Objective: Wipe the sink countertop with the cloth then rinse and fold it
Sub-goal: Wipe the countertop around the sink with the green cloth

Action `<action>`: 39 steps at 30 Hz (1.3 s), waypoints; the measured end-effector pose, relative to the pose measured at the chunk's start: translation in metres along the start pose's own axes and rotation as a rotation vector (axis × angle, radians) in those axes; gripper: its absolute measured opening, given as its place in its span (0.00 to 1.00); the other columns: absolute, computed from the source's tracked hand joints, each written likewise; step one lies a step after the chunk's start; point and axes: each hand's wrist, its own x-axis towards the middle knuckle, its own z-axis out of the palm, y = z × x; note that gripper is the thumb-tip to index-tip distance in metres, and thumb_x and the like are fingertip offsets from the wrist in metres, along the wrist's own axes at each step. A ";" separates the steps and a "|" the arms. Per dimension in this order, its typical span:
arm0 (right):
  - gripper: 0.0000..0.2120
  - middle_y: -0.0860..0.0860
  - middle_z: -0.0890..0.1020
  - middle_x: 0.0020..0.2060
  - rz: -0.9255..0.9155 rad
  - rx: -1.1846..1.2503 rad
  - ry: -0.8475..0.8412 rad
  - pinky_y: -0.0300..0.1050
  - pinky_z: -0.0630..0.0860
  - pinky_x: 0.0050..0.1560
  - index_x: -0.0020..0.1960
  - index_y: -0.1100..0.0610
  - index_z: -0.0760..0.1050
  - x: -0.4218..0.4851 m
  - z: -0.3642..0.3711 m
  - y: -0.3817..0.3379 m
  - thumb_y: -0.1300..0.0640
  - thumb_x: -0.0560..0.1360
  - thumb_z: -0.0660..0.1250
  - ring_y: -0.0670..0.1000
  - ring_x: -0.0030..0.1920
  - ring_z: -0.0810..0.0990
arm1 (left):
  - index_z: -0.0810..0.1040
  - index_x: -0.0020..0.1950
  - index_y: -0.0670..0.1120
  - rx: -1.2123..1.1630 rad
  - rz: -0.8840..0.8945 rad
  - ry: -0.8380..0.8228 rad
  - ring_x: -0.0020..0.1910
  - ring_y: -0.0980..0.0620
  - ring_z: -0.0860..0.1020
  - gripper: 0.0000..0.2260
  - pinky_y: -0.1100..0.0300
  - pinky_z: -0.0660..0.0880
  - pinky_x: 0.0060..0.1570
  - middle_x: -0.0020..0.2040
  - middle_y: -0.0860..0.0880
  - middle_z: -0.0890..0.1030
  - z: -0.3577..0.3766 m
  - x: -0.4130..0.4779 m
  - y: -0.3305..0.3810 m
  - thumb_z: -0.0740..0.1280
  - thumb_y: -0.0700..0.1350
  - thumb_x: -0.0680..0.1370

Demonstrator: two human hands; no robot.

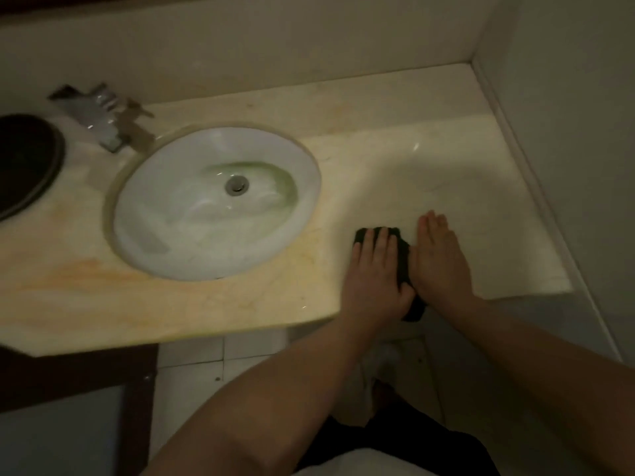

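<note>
A small dark cloth [402,261] lies on the cream marble countertop [429,173], right of the oval white sink [216,201], near the front edge. My left hand [374,273] lies flat on top of the cloth, fingers spread, pressing it down. My right hand [438,259] rests flat beside it, its thumb side against the cloth's right edge. A bit of the cloth hangs over the counter's front edge between my wrists.
A chrome faucet [103,118] stands behind the sink at the back left. A dark round object [24,163] sits at the far left. Walls close the counter at the back and right. White floor tiles [206,365] and a dark wooden frame [137,389] lie below.
</note>
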 end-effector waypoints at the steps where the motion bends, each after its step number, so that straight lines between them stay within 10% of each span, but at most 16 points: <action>1: 0.33 0.65 0.58 0.75 -0.020 0.006 -0.004 0.56 0.52 0.74 0.75 0.69 0.54 -0.004 0.007 -0.025 0.50 0.77 0.40 0.63 0.75 0.56 | 0.57 0.78 0.40 0.026 -0.021 -0.013 0.78 0.43 0.52 0.35 0.47 0.47 0.77 0.79 0.42 0.57 -0.008 -0.012 -0.023 0.58 0.55 0.74; 11: 0.29 0.62 0.54 0.76 -0.318 -0.070 -0.074 0.52 0.48 0.75 0.76 0.66 0.51 -0.045 0.062 -0.226 0.53 0.80 0.50 0.60 0.77 0.52 | 0.49 0.80 0.43 0.127 -0.320 0.024 0.79 0.45 0.44 0.36 0.46 0.47 0.77 0.80 0.45 0.50 -0.065 -0.156 -0.210 0.51 0.57 0.75; 24: 0.31 0.59 0.53 0.77 -0.631 -0.024 -0.170 0.49 0.44 0.74 0.77 0.64 0.50 -0.039 0.091 -0.353 0.50 0.78 0.37 0.58 0.78 0.49 | 0.49 0.80 0.42 0.076 -0.657 0.129 0.79 0.45 0.44 0.34 0.48 0.44 0.77 0.80 0.44 0.49 -0.081 -0.207 -0.286 0.50 0.55 0.76; 30: 0.30 0.62 0.65 0.73 -0.635 -0.056 -0.193 0.53 0.53 0.72 0.73 0.66 0.62 -0.035 0.104 -0.403 0.51 0.77 0.43 0.61 0.74 0.62 | 0.48 0.79 0.40 0.119 -0.851 0.131 0.79 0.42 0.46 0.36 0.45 0.46 0.77 0.80 0.41 0.50 -0.106 -0.232 -0.365 0.47 0.57 0.75; 39: 0.30 0.59 0.51 0.78 -0.472 0.012 -0.121 0.50 0.46 0.77 0.78 0.63 0.49 -0.025 0.120 -0.493 0.49 0.81 0.47 0.56 0.78 0.47 | 0.46 0.79 0.41 0.137 -0.888 0.158 0.79 0.43 0.46 0.36 0.46 0.46 0.77 0.80 0.42 0.50 -0.146 -0.264 -0.502 0.51 0.57 0.76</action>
